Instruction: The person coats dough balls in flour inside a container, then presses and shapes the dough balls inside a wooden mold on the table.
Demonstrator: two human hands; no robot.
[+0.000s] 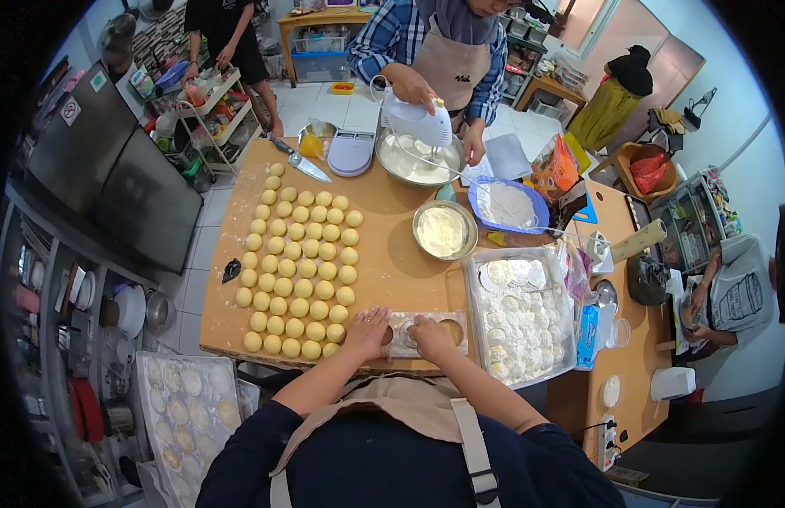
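Note:
A floured wooden mould board (460, 320) with round hollows lies at the table's near edge. My left hand (369, 334) rests flat on its left end, fingers spread. Over a pale piece of dough (404, 334) in the middle hollow, my right hand (431, 337) is bent with its fingers together; what they grip, if anything, is too small to make out. Rows of yellow dough balls (300, 289) cover the table to the left. At the right stands a tray of floured flat rounds (519, 317).
Across the table (380, 262), a co-worker holds a mixer (416, 118) in a large bowl (420, 178). A knife (310, 167) lies near a scale (351, 154). A cream bowl (444, 231) and a blue flour basin (508, 206) stand farther right. Two other people are around the room.

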